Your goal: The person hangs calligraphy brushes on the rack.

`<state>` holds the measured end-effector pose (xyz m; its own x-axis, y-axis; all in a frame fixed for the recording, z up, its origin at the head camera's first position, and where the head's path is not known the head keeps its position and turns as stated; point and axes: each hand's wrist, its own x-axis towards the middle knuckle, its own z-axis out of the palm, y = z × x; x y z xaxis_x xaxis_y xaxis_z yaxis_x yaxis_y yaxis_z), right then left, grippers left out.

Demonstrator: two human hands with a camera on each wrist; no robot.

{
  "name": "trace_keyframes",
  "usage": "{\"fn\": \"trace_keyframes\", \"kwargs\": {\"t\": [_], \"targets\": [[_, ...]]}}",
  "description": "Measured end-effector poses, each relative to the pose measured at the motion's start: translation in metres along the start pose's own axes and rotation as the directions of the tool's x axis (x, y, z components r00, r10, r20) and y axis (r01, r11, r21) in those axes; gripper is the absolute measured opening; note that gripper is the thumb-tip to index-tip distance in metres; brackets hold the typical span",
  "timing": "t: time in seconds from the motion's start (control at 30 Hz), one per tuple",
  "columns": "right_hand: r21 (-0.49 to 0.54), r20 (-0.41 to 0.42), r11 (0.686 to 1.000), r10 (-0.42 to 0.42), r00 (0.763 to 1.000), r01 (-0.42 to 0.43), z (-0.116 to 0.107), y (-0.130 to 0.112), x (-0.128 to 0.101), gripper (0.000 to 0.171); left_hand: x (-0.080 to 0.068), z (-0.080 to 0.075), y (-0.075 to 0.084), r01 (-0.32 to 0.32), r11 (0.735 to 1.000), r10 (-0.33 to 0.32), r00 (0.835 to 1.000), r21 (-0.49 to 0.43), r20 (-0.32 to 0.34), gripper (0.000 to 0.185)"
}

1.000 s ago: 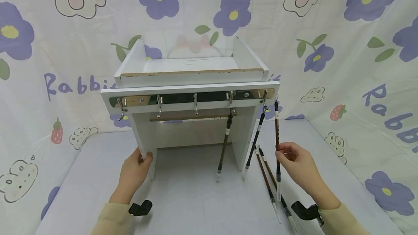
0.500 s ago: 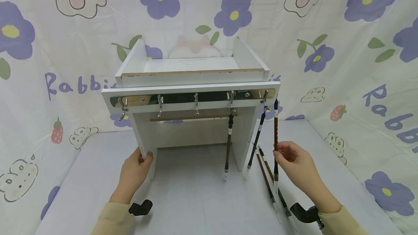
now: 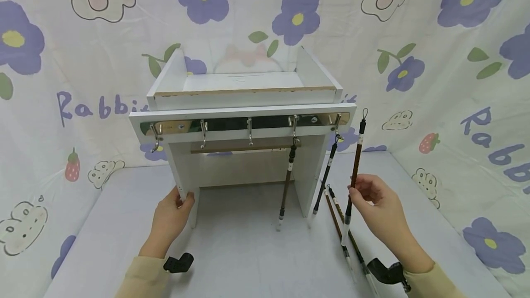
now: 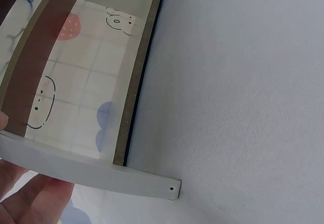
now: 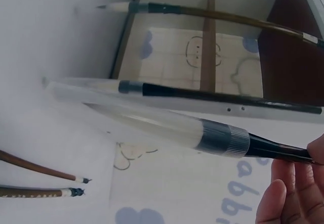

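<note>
1. Table [image 3: 124,243]: covered in pale grey cloth; a flower-and-rabbit printed sheet is hung behind and at both sides
2. Rack [image 3: 244,100]: white board, stood on the table, open at the front; a rail with five metal hooks [image 3: 248,130] is fixed under its front edge
3. Left hand [image 3: 169,217]: the rack's left front leg [image 3: 184,187] is gripped near its foot, fingers curled round the panel edge and thumb pressed on the front; the fingertips are partly seen in the left wrist view
4. Right hand [image 3: 378,208]: a brush is pinched at mid-shaft between thumb and fingertips, the remaining fingers loosely curled
5. Held brush [image 3: 354,178]: raised clear of the table just right of the rack, tilted with its loop uppermost beside the rightmost hook but not on it; its clear-capped tip [image 5: 152,125] is pointed down
6. Hung brushes: one [image 3: 286,183] on the fourth hook, one [image 3: 325,176] on the fifth, both tip down
7. Loose brushes [image 3: 337,224]: two laid side by side on the table, under the held brush
</note>
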<state>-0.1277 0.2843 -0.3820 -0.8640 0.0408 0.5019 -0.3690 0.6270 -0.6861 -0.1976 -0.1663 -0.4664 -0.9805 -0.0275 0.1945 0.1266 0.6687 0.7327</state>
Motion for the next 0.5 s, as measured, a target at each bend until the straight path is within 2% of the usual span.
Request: {"fn": "trace_keyframes", "kwargs": {"t": [0.23,0.5], "targets": [[0.069,-0.007,0.995,-0.066,0.998,0.066,-0.003,-0.038,-0.003,0.020,0.001,0.000,0.001,-0.003,1.000,0.003,1.000,-0.001,-0.004,0.051],[0.106,-0.026,0.988,-0.105,0.994,0.107,-0.001,-0.044,-0.005,0.024,0.000,0.000,0.002,0.002,1.000,-0.002,1.000,-0.004,0.004,0.052]]}}
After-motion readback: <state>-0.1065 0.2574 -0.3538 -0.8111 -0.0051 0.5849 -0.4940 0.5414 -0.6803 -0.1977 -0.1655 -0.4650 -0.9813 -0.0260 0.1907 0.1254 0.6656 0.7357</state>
